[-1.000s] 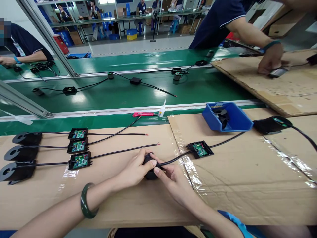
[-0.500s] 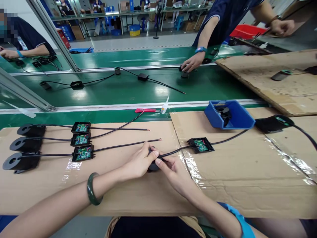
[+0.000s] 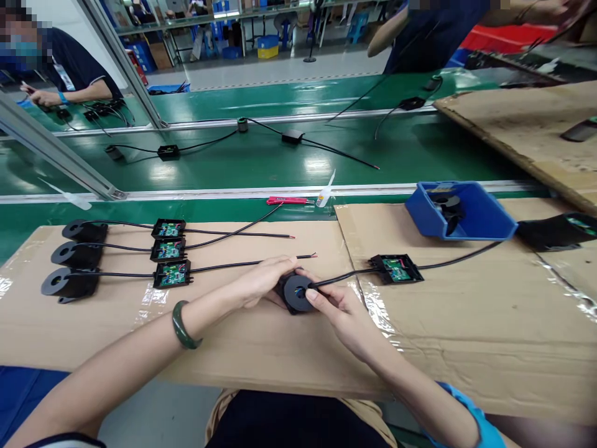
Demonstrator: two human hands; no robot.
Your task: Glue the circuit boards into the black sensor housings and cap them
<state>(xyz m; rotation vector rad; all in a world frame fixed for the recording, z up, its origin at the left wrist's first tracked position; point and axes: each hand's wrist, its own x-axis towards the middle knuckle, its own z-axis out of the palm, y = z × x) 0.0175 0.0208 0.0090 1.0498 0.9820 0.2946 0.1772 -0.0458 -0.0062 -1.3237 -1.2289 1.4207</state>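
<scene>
My left hand [image 3: 261, 281] and my right hand [image 3: 342, 311] both grip a black ring-shaped part [image 3: 296, 293] on the cardboard mat [image 3: 261, 348]. Its round face now tilts up toward me. A black cable runs from the ring to an open black box with a green circuit board [image 3: 397, 268] on the right. Three finished sets lie to the left, each a black ring [image 3: 69, 283] wired to a board box [image 3: 172, 274]. I wear a green bangle [image 3: 183, 326] on my left wrist.
A blue bin [image 3: 461, 214] with black parts stands at the right. A red-handled tool [image 3: 284, 200] and a small glue bottle [image 3: 325, 194] lie by the green conveyor [image 3: 261, 158], which carries more wired units. Other people work across the belt.
My hands have turned the black ring so its round face shows. The view has shifted, and the co-worker's hand has left the belt.
</scene>
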